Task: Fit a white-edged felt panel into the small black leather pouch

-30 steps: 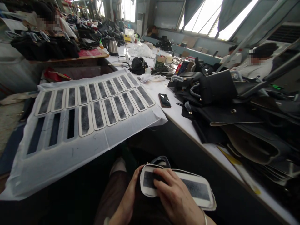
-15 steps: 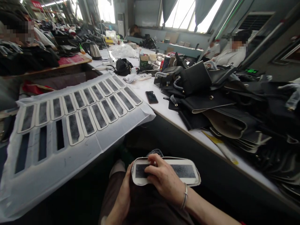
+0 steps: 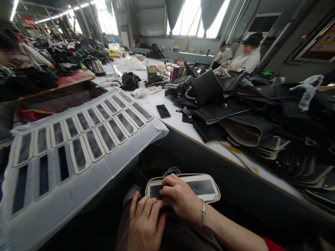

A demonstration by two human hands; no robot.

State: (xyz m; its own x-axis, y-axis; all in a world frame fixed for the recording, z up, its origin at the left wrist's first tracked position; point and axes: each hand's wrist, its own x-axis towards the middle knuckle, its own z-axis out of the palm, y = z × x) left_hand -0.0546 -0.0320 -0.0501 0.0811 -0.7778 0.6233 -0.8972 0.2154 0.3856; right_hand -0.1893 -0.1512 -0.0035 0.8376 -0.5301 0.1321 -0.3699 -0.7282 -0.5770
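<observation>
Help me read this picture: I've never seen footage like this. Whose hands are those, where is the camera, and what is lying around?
The camera sits on a person's head, looking forward and down, so the two bare hands are the wearer's own. On the lap lies a pale patch with a dark middle. The right hand presses on it; the left hand rests beside it at its near edge. To the left, a white sheet carries rows of similar patches. On the white table lie a phone and piled black bags. Other people work farther back.
</observation>
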